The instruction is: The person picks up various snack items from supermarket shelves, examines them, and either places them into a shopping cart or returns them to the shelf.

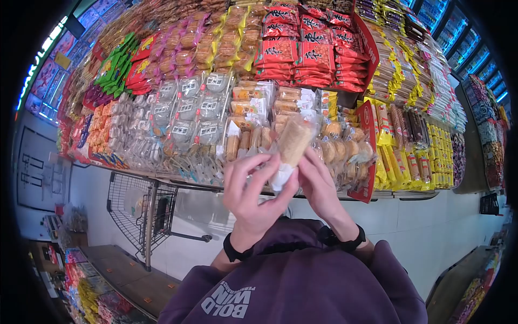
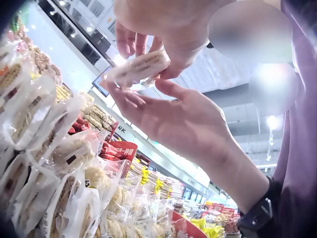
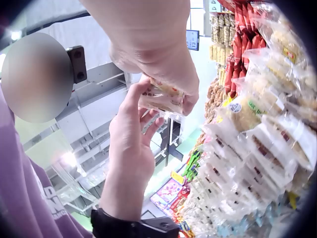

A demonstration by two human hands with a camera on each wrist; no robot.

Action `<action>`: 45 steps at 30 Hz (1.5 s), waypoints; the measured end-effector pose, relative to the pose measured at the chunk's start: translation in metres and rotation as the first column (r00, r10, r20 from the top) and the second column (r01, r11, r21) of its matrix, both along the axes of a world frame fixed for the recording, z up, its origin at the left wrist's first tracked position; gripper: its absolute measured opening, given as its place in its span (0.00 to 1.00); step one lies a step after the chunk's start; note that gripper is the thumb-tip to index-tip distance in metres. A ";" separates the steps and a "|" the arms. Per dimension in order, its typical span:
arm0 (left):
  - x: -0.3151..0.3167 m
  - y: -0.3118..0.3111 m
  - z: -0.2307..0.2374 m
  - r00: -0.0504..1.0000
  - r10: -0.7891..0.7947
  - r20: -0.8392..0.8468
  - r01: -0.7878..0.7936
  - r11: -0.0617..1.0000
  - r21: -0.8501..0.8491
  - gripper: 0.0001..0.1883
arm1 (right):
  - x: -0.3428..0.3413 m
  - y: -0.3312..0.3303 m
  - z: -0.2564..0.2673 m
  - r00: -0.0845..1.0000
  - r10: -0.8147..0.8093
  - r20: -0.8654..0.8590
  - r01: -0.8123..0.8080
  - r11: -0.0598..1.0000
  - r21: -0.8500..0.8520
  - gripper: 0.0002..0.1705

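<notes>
A wrapped pastry (image 1: pixel 294 141), tan and oblong in clear film with a white part at its lower end, is held up in front of the shelf in the head view. My left hand (image 1: pixel 253 186) grips its lower left side between thumb and fingers. From the other side, my right hand (image 1: pixel 322 190) holds it along the right edge. The left wrist view shows the wrapped pastry (image 2: pixel 141 68) edge-on, between the left hand above and the right hand (image 2: pixel 173 119) below. In the right wrist view, the left hand (image 3: pixel 131 141) has its thumb against the wrapper.
Behind the hands rises a display of packaged snacks, with clear-bagged round cakes (image 1: pixel 186 110), red bags (image 1: pixel 315 54) and yellow packs (image 1: pixel 396 167). A red divider (image 1: pixel 369 146) splits the front rows. A wire shopping cart (image 1: pixel 141 202) stands at the left, near the shelf's front edge.
</notes>
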State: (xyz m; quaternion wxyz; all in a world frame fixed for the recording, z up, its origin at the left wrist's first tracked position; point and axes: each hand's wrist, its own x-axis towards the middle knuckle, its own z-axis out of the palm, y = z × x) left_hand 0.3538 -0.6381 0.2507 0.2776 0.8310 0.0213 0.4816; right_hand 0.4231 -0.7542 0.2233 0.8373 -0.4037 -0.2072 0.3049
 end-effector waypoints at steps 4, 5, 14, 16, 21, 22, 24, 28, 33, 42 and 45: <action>0.008 -0.008 0.001 0.998 -0.039 0.054 0.031 0.990 0.136 0.20 | -0.008 -0.004 -0.001 0.976 0.146 -0.163 -0.125 0.984 0.130 0.33; 0.008 -0.010 0.001 0.997 -0.063 0.040 0.057 0.989 0.139 0.20 | -0.009 -0.005 -0.002 0.962 0.189 -0.196 -0.156 0.973 0.171 0.33; -0.006 0.001 -0.007 0.989 -0.148 -0.026 0.150 0.980 0.127 0.18 | -0.003 -0.002 0.007 0.998 -0.015 -0.056 0.009 0.994 -0.113 0.29; -0.005 0.005 -0.010 0.987 -0.161 0.009 0.159 0.979 0.127 0.15 | -0.005 0.004 0.009 0.992 -0.104 -0.070 0.101 0.994 -0.051 0.28; -0.003 0.004 -0.015 0.991 -0.111 0.079 0.122 0.981 -0.151 0.14 | -0.005 0.003 0.002 0.989 -0.134 -0.055 0.131 0.990 -0.045 0.28; -0.003 0.004 -0.017 0.991 -0.110 0.075 0.124 0.971 -0.207 0.16 | -0.005 0.000 -0.002 0.993 -0.118 -0.032 0.117 0.992 -0.043 0.30; -0.002 0.005 -0.025 0.989 -0.137 0.059 0.148 0.938 -0.313 0.21 | -0.009 -0.006 -0.004 0.993 -0.113 0.034 0.117 0.982 -0.151 0.32; -0.009 0.001 -0.024 0.940 -0.339 0.044 0.263 0.634 -0.728 0.20 | -0.010 -0.009 0.001 0.996 -0.084 0.028 0.088 0.974 -0.208 0.34; -0.018 0.016 -0.032 0.861 -0.503 -0.075 0.232 0.520 -0.822 0.18 | -0.012 -0.007 0.000 0.996 -0.063 0.056 0.075 0.969 -0.234 0.31; -0.024 0.018 -0.029 0.886 -0.458 -0.078 0.214 0.552 -0.806 0.13 | -0.013 -0.004 -0.006 1.000 0.020 -0.011 -0.022 0.971 -0.238 0.27; -0.027 0.016 -0.029 0.893 -0.445 -0.071 0.206 0.542 -0.815 0.13 | -0.017 -0.003 -0.006 0.999 0.044 -0.011 -0.045 0.984 -0.175 0.26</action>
